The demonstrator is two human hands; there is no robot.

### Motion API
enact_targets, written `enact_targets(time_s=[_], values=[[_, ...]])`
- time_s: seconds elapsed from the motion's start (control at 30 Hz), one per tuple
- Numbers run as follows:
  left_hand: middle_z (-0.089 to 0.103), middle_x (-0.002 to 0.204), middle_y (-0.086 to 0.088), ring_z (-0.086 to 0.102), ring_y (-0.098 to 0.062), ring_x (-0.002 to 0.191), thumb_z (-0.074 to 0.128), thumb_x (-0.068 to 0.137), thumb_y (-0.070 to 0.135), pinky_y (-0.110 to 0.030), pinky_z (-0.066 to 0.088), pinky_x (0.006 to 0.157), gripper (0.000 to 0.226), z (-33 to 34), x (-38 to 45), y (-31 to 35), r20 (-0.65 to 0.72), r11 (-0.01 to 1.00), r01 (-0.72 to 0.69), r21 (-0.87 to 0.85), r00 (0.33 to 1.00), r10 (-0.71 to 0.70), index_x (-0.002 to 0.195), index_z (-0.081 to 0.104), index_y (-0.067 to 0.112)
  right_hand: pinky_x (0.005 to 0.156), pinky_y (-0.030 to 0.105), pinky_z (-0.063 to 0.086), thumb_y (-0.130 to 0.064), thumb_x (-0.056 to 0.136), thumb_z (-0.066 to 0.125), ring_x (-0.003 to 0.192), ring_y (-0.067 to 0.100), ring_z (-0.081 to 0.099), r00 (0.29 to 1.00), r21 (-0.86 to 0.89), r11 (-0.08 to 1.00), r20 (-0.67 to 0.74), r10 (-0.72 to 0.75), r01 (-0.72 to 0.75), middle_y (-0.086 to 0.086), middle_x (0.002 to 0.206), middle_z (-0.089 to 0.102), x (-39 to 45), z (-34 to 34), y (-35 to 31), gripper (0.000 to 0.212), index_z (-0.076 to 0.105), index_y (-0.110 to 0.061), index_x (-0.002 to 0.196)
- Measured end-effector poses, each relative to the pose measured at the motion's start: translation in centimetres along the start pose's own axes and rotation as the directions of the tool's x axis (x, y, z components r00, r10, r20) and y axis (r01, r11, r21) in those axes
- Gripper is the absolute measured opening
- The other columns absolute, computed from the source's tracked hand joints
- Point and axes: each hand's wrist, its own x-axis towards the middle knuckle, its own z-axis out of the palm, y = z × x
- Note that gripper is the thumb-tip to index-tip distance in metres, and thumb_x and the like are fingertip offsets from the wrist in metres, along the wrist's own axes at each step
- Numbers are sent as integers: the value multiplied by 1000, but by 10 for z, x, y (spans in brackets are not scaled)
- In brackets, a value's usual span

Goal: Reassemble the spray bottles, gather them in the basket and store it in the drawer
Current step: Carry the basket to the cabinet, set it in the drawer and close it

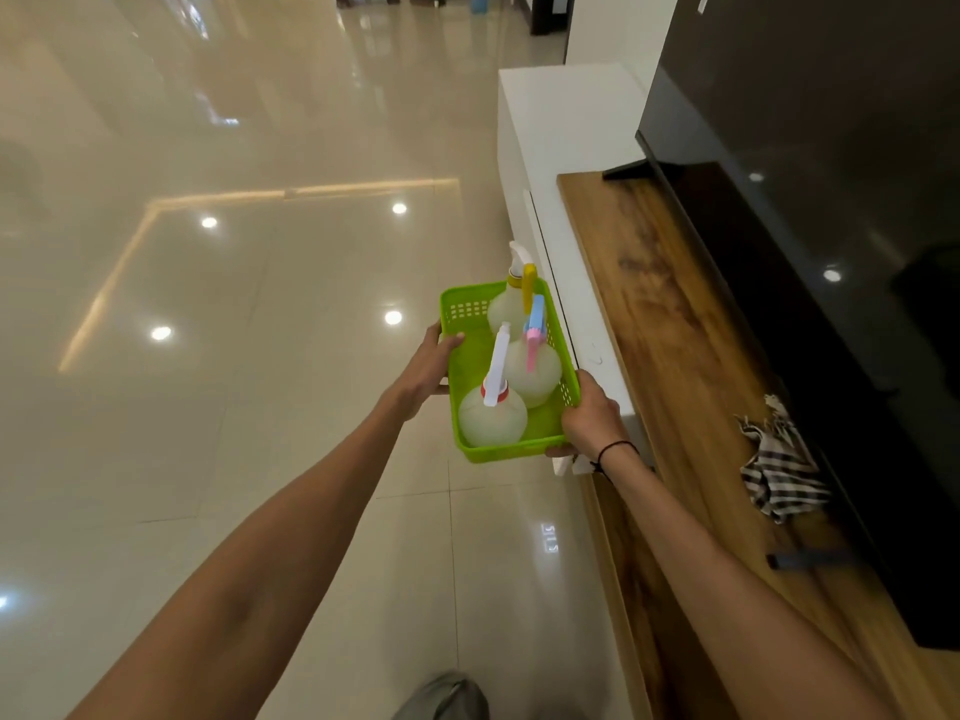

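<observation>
A green plastic basket (464, 359) is held out over the floor, just left of the TV cabinet. Three translucent spray bottles stand in it. The nearest (491, 419) has a red collar and a white head. The middle one (535, 374) carries a pink and blue head. The far one (506, 309) has a yellow and white head. My left hand (430, 367) grips the basket's left rim. My right hand (589, 414) holds its near right corner. A white drawer front (576, 309) of the cabinet runs right beside the basket; whether that drawer is open I cannot tell.
The low cabinet has a wooden top (670, 324) with a large dark TV (810, 210) on it. A checked cloth (779, 467) lies on the wood near my right arm. Glossy tiled floor (234, 304) spreads to the left. My knee (441, 698) shows at the bottom.
</observation>
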Motion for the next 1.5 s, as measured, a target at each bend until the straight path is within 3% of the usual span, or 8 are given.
enact_targets(time_s=[0.23,0.4,0.57,0.73,0.93,1.13,1.33,1.5], values=[[59,143,17,64,2,113,44,112,52,-33,56,79,58,24,4,14,102,997,-61,-46,993,65,166,24,47,56,52,66,0,93,45,87,40,75,998,113,993,-54,24,-18,15,121,65,23,-17,-11,35,58,-23,117],[55,154,15,65,-8,122,31,110,66,-38,58,94,57,51,7,20,188,990,-112,-82,974,126,165,25,51,46,39,62,-1,100,52,83,32,75,994,192,981,-102,29,-9,13,125,68,36,-47,-15,42,60,-20,137],[57,148,17,65,-7,121,34,112,60,-35,57,89,55,84,19,34,221,988,-132,-76,964,146,166,24,50,67,63,65,9,95,42,93,44,73,983,184,983,-170,64,-32,16,125,68,51,-80,-8,49,65,-16,130],[62,122,38,64,7,111,39,113,50,-27,58,77,50,106,28,42,227,989,-134,-67,963,146,162,29,52,70,65,64,14,93,37,93,43,71,979,217,974,-170,109,-70,17,125,67,63,-95,0,48,63,-18,116],[63,129,25,65,3,112,37,115,44,-27,59,75,47,122,35,41,226,989,-135,-68,963,147,162,31,49,66,64,65,12,92,37,97,46,73,979,215,972,-159,126,-90,18,125,68,80,-106,12,48,68,-17,115],[52,160,11,62,-12,130,35,115,51,-44,56,106,56,141,43,38,244,985,-133,-108,957,156,169,19,46,52,56,64,8,91,38,91,44,73,967,176,982,-227,113,-73,15,123,69,93,-117,19,53,69,-24,120],[45,166,15,46,-14,151,22,109,72,-39,47,114,58,148,44,38,285,987,-109,-119,948,139,164,28,54,56,62,64,0,88,42,100,48,73,959,135,986,-255,125,-93,15,127,69,104,-130,22,53,73,-21,125],[43,166,-12,46,-30,150,42,114,18,-53,42,124,55,140,45,0,131,994,-68,-88,988,79,167,32,23,57,57,65,1,88,44,97,40,73,958,204,973,-242,155,-106,11,126,69,103,-129,21,57,69,-25,131]])
